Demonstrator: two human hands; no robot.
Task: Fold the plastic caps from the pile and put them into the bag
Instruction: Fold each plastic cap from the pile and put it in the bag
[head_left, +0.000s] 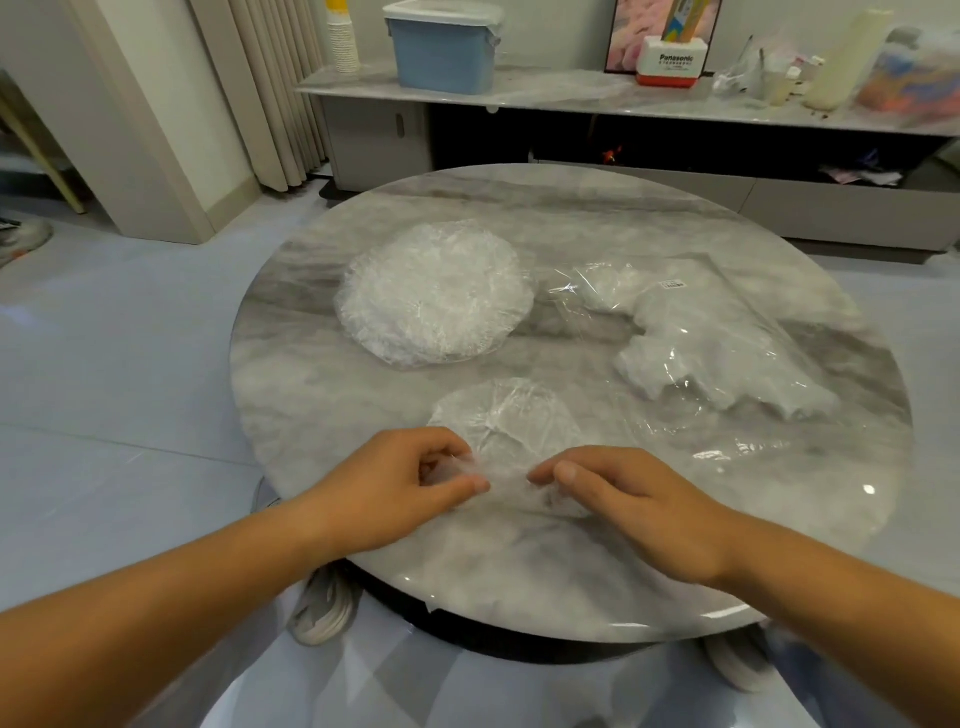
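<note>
Cap (506, 423) lies spread on the tabletop (571, 218), near edge pinched in the grip of both left hand (395, 488) and right hand (639, 509); the bag (727, 332) lies right of it, nearer the right hand.

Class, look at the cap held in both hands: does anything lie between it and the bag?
Nothing visible does. The left hand and right hand pinch the cap near the front edge; the bag lies to its right, farther back, only bare tabletop between. The pile sits left, off that path.
</note>
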